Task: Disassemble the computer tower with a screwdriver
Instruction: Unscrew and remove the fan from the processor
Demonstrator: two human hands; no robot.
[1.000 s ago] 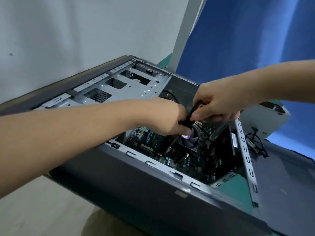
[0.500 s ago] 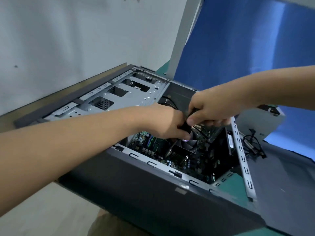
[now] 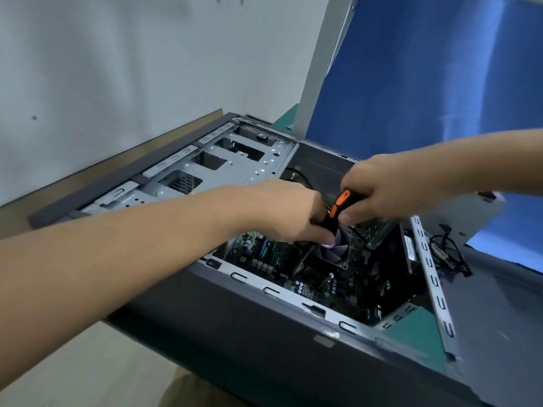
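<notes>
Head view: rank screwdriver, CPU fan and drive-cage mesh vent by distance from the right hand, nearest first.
1. screwdriver: gripped in the right hand itself.
2. CPU fan: just beneath the hand.
3. mesh vent: far off to the left.

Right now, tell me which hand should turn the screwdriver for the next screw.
Right. The right hand grips the screwdriver by the top of its handle, free to twist. The left hand pinches it lower down, just above the fan, so it probably suits steadying the shaft.
</notes>
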